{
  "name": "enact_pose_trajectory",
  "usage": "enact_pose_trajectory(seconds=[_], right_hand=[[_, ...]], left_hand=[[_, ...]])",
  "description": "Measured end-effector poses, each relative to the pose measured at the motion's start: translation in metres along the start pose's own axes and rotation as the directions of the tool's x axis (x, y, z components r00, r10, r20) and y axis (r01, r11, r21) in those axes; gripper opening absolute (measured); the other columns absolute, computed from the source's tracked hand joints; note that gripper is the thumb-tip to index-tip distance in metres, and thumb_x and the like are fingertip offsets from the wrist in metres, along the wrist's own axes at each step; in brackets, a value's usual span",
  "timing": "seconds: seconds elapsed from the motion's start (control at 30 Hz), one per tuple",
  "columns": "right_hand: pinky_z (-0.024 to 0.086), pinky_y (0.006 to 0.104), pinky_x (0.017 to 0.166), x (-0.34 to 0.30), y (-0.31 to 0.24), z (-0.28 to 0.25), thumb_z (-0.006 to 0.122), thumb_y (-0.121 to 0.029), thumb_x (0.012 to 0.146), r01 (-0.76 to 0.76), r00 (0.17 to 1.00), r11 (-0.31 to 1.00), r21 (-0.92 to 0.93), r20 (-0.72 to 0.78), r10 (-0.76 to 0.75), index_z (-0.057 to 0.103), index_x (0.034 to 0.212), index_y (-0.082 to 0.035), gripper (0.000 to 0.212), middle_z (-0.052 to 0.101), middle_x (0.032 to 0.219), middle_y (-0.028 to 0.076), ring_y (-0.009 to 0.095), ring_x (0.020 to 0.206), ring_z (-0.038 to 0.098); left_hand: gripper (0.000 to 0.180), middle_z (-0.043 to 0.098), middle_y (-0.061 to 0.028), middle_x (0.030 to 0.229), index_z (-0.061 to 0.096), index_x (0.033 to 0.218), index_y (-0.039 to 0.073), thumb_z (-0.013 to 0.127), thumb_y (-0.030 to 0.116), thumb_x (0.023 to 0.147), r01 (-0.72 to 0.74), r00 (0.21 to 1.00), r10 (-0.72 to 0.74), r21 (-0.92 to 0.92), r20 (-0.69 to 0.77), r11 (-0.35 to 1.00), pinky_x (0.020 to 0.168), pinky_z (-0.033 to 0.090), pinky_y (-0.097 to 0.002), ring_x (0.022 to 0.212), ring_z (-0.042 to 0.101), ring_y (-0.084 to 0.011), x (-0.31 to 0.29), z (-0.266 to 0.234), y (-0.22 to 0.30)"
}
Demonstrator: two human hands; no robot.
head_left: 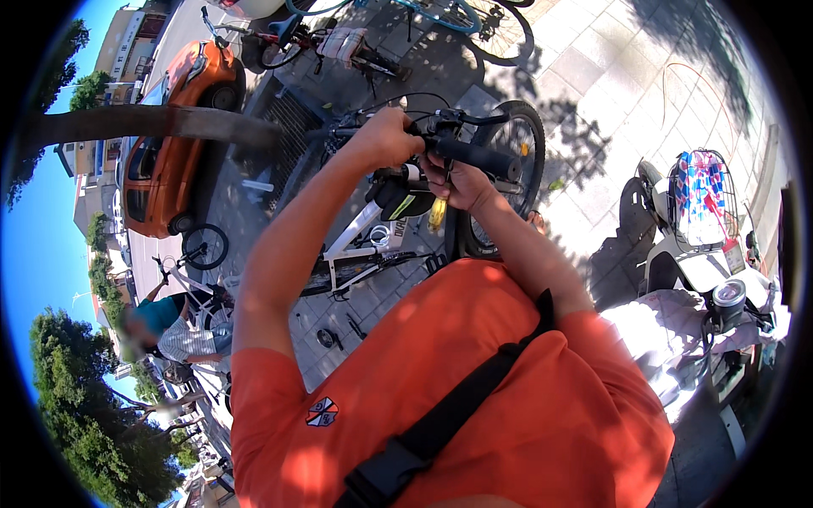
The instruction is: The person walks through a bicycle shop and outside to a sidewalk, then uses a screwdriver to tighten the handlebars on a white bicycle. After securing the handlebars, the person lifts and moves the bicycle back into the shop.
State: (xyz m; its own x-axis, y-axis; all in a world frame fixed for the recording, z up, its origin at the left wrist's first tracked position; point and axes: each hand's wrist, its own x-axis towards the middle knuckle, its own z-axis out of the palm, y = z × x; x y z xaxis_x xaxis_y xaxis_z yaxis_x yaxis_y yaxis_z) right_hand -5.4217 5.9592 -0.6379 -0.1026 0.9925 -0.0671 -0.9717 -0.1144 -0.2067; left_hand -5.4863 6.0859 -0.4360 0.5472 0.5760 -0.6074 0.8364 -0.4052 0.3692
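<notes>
A white-framed bicycle stands in front of me, its front wheel to the right. Over the middle of its handlebar, my left hand is closed, with its fingertips bent down; what they grip is hidden. My right hand is closed just beside it, below the black handlebar grip. From its fingers hangs a tool with a yellow handle; its working end does not show. Both hands nearly touch each other at the handlebar's centre.
Dark small items lie on the paving below the bicycle. A white scooter with a wire basket stands at the right. At the left are a tree trunk, an orange car and people near another bicycle. More bicycles stand beyond.
</notes>
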Motion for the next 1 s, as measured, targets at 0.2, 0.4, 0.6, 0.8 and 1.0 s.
enact_pose_trajectory(seconds=[0.2, 0.4, 0.6, 0.8, 1.0], right_hand=[[0.041, 0.0227, 0.045, -0.008, 0.005, 0.006, 0.064, -0.019, 0.102, -0.003, 1.000, 0.999, 0.040, -0.007, 0.004, 0.062, 0.115, -0.006, 0.018, 0.065, 0.101, 0.003, 0.007, 0.062, 0.050], [0.041, 0.0202, 0.045, -0.024, 0.007, 0.007, 0.065, -0.014, 0.102, -0.091, 0.988, 0.995, -0.048, -0.126, 0.084, 0.062, 0.119, -0.004, 0.020, 0.070, 0.110, 0.010, 0.005, 0.057, 0.052], [0.037, 0.0193, 0.045, -0.032, 0.015, 0.001, 0.068, -0.014, 0.101, -0.078, 0.962, 0.997, 0.006, -0.261, 0.077, 0.063, 0.112, -0.004, 0.016, 0.067, 0.098, 0.007, 0.004, 0.059, 0.050], [0.038, 0.0217, 0.046, -0.021, 0.008, 0.016, 0.066, -0.007, 0.100, 0.051, 0.960, 0.999, 0.008, -0.276, -0.047, 0.066, 0.113, -0.001, 0.015, 0.061, 0.092, 0.005, 0.008, 0.067, 0.052], [0.042, 0.0212, 0.045, -0.004, 0.012, 0.016, 0.068, -0.008, 0.099, 0.242, 0.954, 0.963, 0.120, -0.209, -0.214, 0.065, 0.109, -0.007, 0.010, 0.071, 0.099, 0.006, 0.009, 0.071, 0.061]], left_hand=[[0.040, 0.074, -0.0116, 0.091, 0.064, 0.121, -0.007, 0.073, 0.014, 0.088, -0.204, 0.963, 0.140, -0.283, -0.229, 0.937, 0.065, 0.056, -0.0299, 0.076, 0.069, -0.0154, -0.003, 0.037, -0.041], [0.048, 0.073, -0.0099, 0.099, 0.059, 0.129, -0.005, 0.076, 0.011, 0.087, -0.268, 0.913, 0.131, -0.328, -0.386, 0.906, 0.062, 0.055, -0.0289, 0.079, 0.068, -0.0132, -0.001, 0.060, -0.050], [0.063, 0.071, -0.0081, 0.095, 0.051, 0.141, 0.001, 0.078, 0.009, 0.085, -0.290, 0.918, 0.177, -0.294, -0.355, 0.911, 0.059, 0.056, -0.0270, 0.073, 0.067, -0.0107, -0.009, 0.046, -0.047], [0.061, 0.068, -0.0080, 0.077, 0.058, 0.139, 0.002, 0.074, 0.011, 0.081, -0.203, 0.975, 0.157, -0.345, -0.154, 0.917, 0.054, 0.051, -0.0306, 0.061, 0.064, -0.0144, -0.009, 0.009, -0.026], [0.059, 0.069, -0.0055, 0.083, 0.057, 0.141, 0.003, 0.073, 0.008, 0.084, -0.129, 0.991, 0.120, -0.251, -0.051, 0.959, 0.058, 0.055, -0.0285, 0.064, 0.065, -0.0119, 0.005, -0.004, -0.017]])
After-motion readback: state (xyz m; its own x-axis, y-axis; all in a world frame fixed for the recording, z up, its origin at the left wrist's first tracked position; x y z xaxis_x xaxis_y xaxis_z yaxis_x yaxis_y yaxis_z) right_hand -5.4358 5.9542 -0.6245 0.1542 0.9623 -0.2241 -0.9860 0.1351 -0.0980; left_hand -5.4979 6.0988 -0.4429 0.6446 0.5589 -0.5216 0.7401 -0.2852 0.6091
